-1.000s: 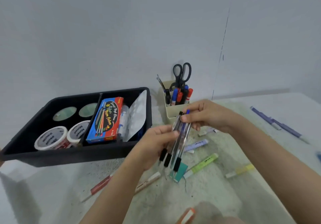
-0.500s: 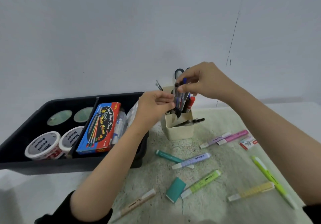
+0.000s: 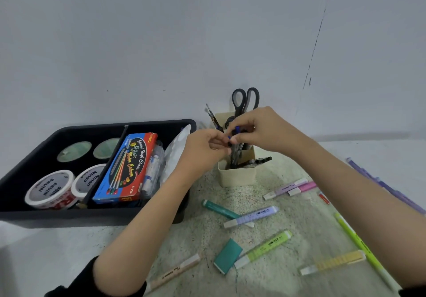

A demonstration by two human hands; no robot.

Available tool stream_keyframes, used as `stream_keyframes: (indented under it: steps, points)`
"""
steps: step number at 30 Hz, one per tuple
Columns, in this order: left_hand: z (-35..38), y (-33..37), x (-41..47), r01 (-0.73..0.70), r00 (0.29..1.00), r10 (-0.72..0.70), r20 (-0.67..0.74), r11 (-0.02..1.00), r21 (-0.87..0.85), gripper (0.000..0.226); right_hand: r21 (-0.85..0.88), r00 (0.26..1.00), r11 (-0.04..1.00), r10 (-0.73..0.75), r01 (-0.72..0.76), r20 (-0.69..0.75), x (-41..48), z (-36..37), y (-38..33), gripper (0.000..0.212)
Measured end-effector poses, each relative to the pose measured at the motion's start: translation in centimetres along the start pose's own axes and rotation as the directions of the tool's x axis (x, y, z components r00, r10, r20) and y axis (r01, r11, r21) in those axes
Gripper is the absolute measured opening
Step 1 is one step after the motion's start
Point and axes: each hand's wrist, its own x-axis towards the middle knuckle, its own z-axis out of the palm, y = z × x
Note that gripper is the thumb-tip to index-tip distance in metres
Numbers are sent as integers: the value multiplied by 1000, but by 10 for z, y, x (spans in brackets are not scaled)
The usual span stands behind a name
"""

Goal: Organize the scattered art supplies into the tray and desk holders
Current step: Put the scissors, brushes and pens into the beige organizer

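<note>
1. The right hand (image 3: 260,131) has its grip closed over the tops of a bundle of pens (image 3: 235,152), with the fingertips curled down round the blue caps.
2. The left hand (image 3: 205,149) meets it from the other side. Its grip is a narrow pinch on the same bundle, just below the caps.
3. The pens stand nearly upright, their lower ends inside the cream holder (image 3: 237,175). The holder sits on the table (image 3: 276,280), just right of the black tray (image 3: 69,217).
4. Scissors (image 3: 245,99) stick handles-up from the back of the holder, and a black marker (image 3: 261,160) lies tilted across its right rim.
5. The tray holds two tape rolls (image 3: 49,189) at front left, a watercolour box (image 3: 128,167) leaning in the middle, and a white palette (image 3: 178,147) against the right wall.
6. In front of the holder, a teal highlighter (image 3: 217,208) and a lilac highlighter (image 3: 251,217) lie touching. A pink highlighter (image 3: 304,187) lies off to the right.
7. Nearer the person, a teal eraser (image 3: 228,258) lies just beside a green highlighter (image 3: 265,248). A yellow highlighter (image 3: 334,262) lies to the right and a beige highlighter (image 3: 175,271) to the left.
</note>
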Motion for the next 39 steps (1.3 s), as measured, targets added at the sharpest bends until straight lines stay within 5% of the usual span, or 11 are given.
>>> stream_keyframes:
  steps: [4, 9, 13, 18, 23, 28, 31, 36, 39]
  points:
    - [4, 0, -2, -21, 1000, 22, -17, 1000, 18, 17, 57, 1000, 998, 27, -28, 10, -4, 6, 6, 17]
    - [-1, -2, -8, -224, 958, 243, -150, 966, 129, 24, 140, 998, 989, 58, -53, -30, -11, 8, 13, 17]
    - [-4, -6, -10, -297, 943, 320, -92, 933, 202, 24, 191, 997, 979, 74, -66, -37, -17, 11, 12, 25]
    - [1, -14, -15, -252, 963, 266, -46, 947, 201, 26, 222, 992, 968, 100, -114, 72, -23, 16, 17, 24]
    - [2, -17, -18, -162, 984, 139, 109, 955, 249, 38, 64, 994, 994, 89, -85, -58, -43, 7, 29, 28]
    - [10, -19, -20, -101, 994, 88, 70, 970, 220, 33, -37, 960, 961, 276, -275, 44, -65, 6, 53, 48]
    - [17, -17, -21, -88, 996, 84, 34, 980, 178, 27, 93, 928, 924, 362, -370, 91, -70, 19, 63, 44]
    - [21, -14, -20, -39, 999, 43, -19, 988, 150, 29, 569, 929, 765, 371, -302, -7, -66, 39, 67, 28]
    - [23, -12, -19, -53, 998, 47, 41, 984, 169, 41, 623, 940, 730, 341, -280, 23, -62, 48, 67, 31]
